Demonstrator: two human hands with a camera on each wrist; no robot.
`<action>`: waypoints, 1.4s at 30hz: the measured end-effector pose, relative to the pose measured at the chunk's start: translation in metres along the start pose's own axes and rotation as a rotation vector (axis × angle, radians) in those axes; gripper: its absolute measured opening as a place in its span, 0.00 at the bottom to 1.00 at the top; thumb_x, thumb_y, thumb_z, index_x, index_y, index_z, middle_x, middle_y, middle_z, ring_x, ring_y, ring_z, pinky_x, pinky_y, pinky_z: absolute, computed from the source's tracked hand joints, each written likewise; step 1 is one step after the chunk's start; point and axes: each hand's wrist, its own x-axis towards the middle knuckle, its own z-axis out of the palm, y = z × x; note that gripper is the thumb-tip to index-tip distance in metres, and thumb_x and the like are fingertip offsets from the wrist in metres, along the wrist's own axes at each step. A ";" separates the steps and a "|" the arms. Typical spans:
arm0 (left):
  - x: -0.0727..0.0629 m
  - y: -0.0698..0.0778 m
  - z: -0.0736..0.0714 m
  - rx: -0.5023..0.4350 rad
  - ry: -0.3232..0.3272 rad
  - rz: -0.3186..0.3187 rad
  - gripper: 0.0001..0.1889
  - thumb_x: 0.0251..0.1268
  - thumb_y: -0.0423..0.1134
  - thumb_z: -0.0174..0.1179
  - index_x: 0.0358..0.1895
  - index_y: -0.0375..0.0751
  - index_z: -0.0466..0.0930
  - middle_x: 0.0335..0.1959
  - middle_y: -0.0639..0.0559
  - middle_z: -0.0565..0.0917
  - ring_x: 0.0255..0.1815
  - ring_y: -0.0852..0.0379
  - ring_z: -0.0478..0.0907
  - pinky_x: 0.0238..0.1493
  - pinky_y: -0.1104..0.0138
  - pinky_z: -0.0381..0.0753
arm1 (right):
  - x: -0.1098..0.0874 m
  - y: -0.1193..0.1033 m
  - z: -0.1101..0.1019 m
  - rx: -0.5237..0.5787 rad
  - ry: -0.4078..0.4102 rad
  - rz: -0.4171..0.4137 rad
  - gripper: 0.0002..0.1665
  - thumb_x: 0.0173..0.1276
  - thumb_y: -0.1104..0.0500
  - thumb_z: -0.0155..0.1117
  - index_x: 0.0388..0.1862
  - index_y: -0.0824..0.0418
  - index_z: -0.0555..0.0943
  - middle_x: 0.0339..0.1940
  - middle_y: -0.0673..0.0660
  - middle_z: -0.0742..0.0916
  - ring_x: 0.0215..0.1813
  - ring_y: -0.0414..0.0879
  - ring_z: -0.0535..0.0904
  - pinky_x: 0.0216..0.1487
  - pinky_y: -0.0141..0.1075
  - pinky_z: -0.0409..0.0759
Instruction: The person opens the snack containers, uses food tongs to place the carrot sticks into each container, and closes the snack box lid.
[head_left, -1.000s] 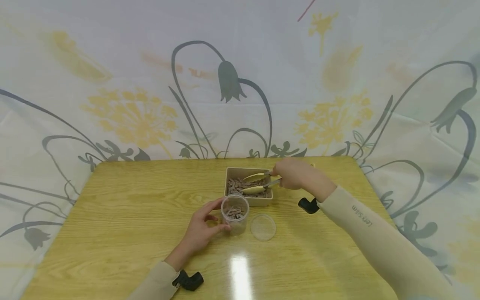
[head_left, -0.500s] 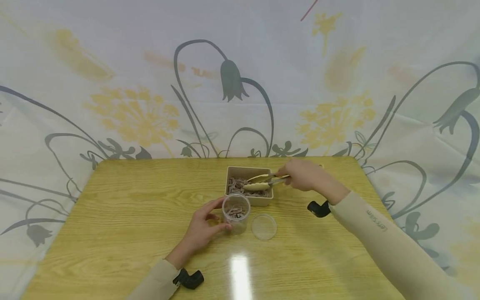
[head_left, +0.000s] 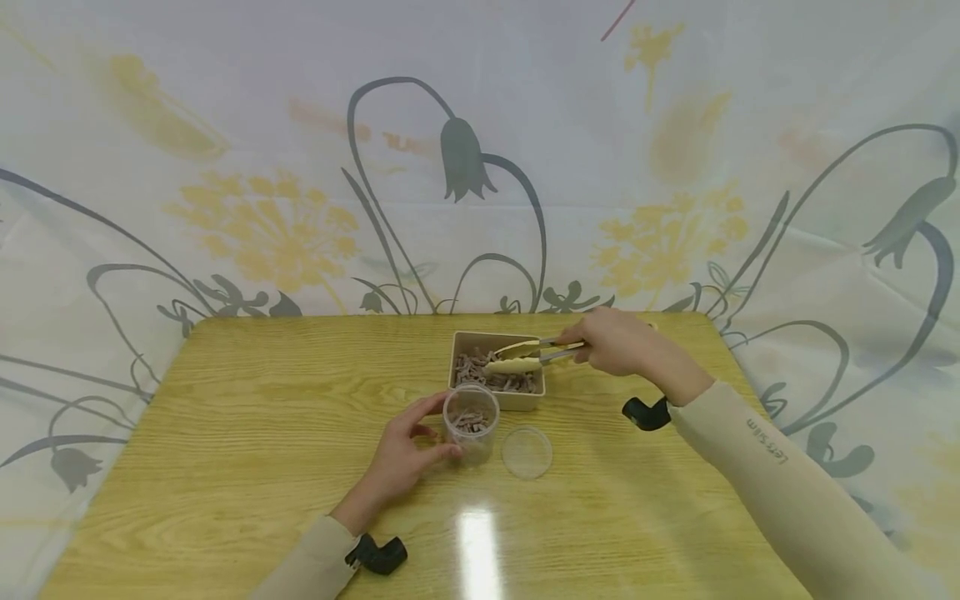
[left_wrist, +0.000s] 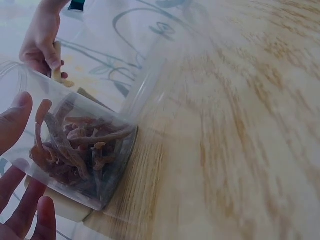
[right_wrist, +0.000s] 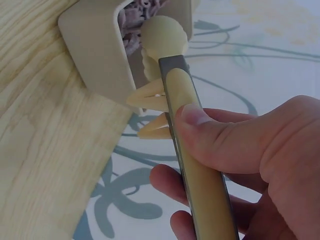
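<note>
Right hand [head_left: 611, 342]: grasping a pair of tongs [head_left: 513, 365] by the handles, thumb laid along one arm, fingers on the opposite side; at the far right of the group.

Tongs: metal frame with tan handle inlay and cream scalloped ends, the two ends spread apart and reaching left inside the box; whether they touch the contents cannot be told.

Box [head_left: 521, 402]: beige, rectangular, open-topped, standing toward the far edge of the table; holds many brownish strips [head_left: 471, 375].

Left hand [head_left: 405, 450]: grasping a jar from its left side, thumb on the near side, fingers round the far side.

Jar [head_left: 476, 456]: clear, cylindrical, open at the top, upright on the near side of the box, toward its left; a smaller heap of similar strips inside.

Lid [head_left: 527, 452]: clear, round, flat on the table, just right of the jar.

Table [head_left: 225, 433]: yellowish wood grain, a bright reflection on its near part.

Backdrop [head_left: 570, 125]: pale cloth printed with grey and yellow flowers, beyond the far edge.
</note>
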 end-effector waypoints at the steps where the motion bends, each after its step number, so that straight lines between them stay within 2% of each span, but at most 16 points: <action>1: 0.000 0.000 0.000 0.000 0.000 -0.002 0.37 0.48 0.28 0.75 0.67 0.36 0.73 0.59 0.35 0.79 0.59 0.37 0.75 0.49 0.44 0.82 | -0.001 0.001 0.000 -0.003 0.007 0.003 0.19 0.69 0.66 0.66 0.58 0.63 0.84 0.56 0.61 0.86 0.41 0.49 0.86 0.31 0.35 0.76; 7: 0.002 0.000 -0.001 0.003 -0.002 0.017 0.37 0.49 0.27 0.75 0.67 0.35 0.73 0.58 0.34 0.79 0.59 0.37 0.75 0.48 0.44 0.81 | -0.007 0.005 -0.001 0.034 0.060 -0.017 0.19 0.68 0.66 0.67 0.58 0.62 0.84 0.56 0.62 0.86 0.41 0.49 0.86 0.32 0.36 0.78; 10: 0.002 0.001 -0.001 0.009 -0.002 0.028 0.37 0.49 0.27 0.75 0.67 0.34 0.73 0.58 0.34 0.79 0.59 0.36 0.75 0.48 0.43 0.82 | -0.012 0.008 -0.004 0.073 0.077 -0.026 0.20 0.68 0.67 0.67 0.59 0.63 0.83 0.54 0.62 0.86 0.34 0.44 0.84 0.30 0.36 0.77; 14: 0.002 0.001 0.000 0.015 -0.003 0.029 0.37 0.49 0.27 0.75 0.67 0.33 0.73 0.59 0.33 0.78 0.59 0.37 0.75 0.48 0.43 0.82 | -0.018 0.009 -0.010 0.129 0.104 -0.033 0.21 0.67 0.67 0.67 0.60 0.64 0.83 0.52 0.62 0.87 0.21 0.37 0.75 0.26 0.36 0.71; 16: 0.002 0.001 0.000 0.019 0.000 0.029 0.37 0.49 0.27 0.75 0.67 0.33 0.72 0.59 0.33 0.78 0.59 0.38 0.75 0.48 0.44 0.82 | -0.021 0.008 -0.014 0.147 0.122 -0.046 0.22 0.67 0.67 0.67 0.60 0.65 0.82 0.52 0.63 0.87 0.18 0.36 0.73 0.24 0.35 0.70; 19: 0.002 0.000 -0.001 0.023 0.007 0.026 0.37 0.50 0.27 0.75 0.67 0.34 0.73 0.59 0.34 0.78 0.59 0.39 0.75 0.48 0.46 0.83 | -0.024 0.008 -0.018 0.162 0.145 -0.060 0.22 0.66 0.68 0.67 0.60 0.65 0.82 0.52 0.64 0.87 0.16 0.36 0.71 0.22 0.34 0.69; 26: 0.004 -0.001 -0.001 0.015 0.010 0.039 0.36 0.50 0.27 0.74 0.67 0.33 0.73 0.59 0.33 0.79 0.59 0.37 0.75 0.47 0.45 0.83 | -0.031 0.008 -0.024 0.199 0.184 -0.087 0.22 0.66 0.69 0.68 0.60 0.64 0.83 0.52 0.63 0.87 0.20 0.33 0.76 0.21 0.33 0.69; 30: 0.004 0.000 0.000 0.009 0.014 0.027 0.36 0.51 0.27 0.74 0.67 0.33 0.73 0.59 0.33 0.79 0.59 0.37 0.74 0.47 0.45 0.82 | -0.037 0.005 -0.026 0.224 0.188 -0.095 0.23 0.67 0.66 0.67 0.61 0.60 0.82 0.54 0.62 0.86 0.16 0.34 0.71 0.20 0.33 0.67; 33: 0.004 0.000 0.001 0.012 0.018 0.016 0.36 0.51 0.27 0.74 0.67 0.35 0.73 0.59 0.33 0.79 0.59 0.39 0.75 0.47 0.45 0.82 | -0.042 0.000 -0.026 0.249 0.189 -0.102 0.23 0.68 0.65 0.67 0.62 0.58 0.82 0.55 0.59 0.86 0.16 0.34 0.69 0.20 0.33 0.68; 38: 0.004 0.001 0.002 0.021 0.027 0.003 0.37 0.50 0.27 0.75 0.67 0.35 0.73 0.59 0.34 0.79 0.58 0.45 0.75 0.48 0.46 0.83 | -0.048 -0.007 -0.022 0.288 0.206 -0.140 0.23 0.66 0.66 0.69 0.61 0.56 0.84 0.54 0.57 0.87 0.20 0.32 0.73 0.22 0.32 0.71; 42: 0.004 0.001 0.002 0.024 0.025 -0.001 0.36 0.51 0.27 0.74 0.68 0.35 0.73 0.59 0.34 0.79 0.59 0.45 0.75 0.48 0.47 0.83 | -0.050 -0.009 -0.013 0.291 0.237 -0.189 0.22 0.65 0.67 0.70 0.58 0.58 0.85 0.52 0.56 0.88 0.16 0.30 0.64 0.20 0.30 0.66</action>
